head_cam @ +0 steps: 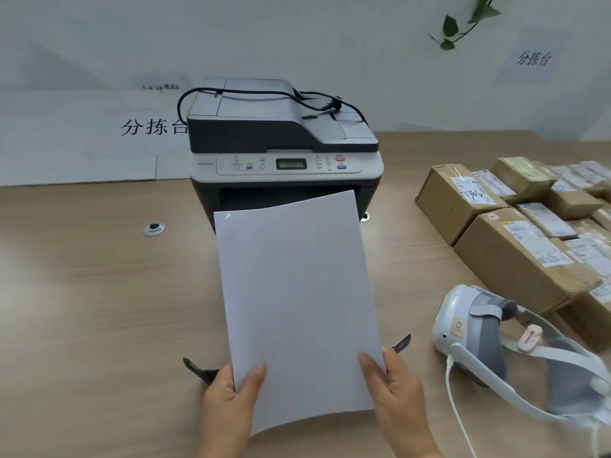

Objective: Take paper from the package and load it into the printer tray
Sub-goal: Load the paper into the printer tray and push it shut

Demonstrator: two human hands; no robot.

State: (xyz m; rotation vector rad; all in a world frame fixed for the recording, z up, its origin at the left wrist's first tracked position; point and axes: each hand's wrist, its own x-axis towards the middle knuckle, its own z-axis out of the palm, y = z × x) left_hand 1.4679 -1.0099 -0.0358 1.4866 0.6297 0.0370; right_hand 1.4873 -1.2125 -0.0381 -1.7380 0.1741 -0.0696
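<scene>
Paper point(297, 302): a white sheet or thin stack (thickness not readable from above) is held in the air above the table point(99, 292), long axis aimed at the printer point(284, 150), far edge just in front of the dark front opening point(287, 196). Left hand point(231, 401) pinches the near-left corner, thumb on top and fingers underneath; right hand point(393, 391) pinches the near-right edge the same way. Judgement: gripping both near corners keeps the far edge free and square to the opening, so it can lead into the machine; the near edge sags in a slight curve between the hands, as unsupported paper would. Two dark plastic ends point(198, 370) show either side of the paper near the hands; probably the corners of a pulled-out tray or front flap, but the paper hides the middle, so I cannot tell which, nor whether anything is already loaded. Paper package not in view. Surroundings: a black power cable point(264, 92) lies loose over the printer lid, so the unit looks unplugged; a white-and-grey VR headset point(476, 328) with its white cord sits to the right, near the right hand; taped cardboard parcels point(515, 252) are stacked further right; a cable grommet point(154, 229) is set in the table at left. Nothing stands between paper and opening. Risk, judged: the headset cord could snag the right forearm.
</scene>
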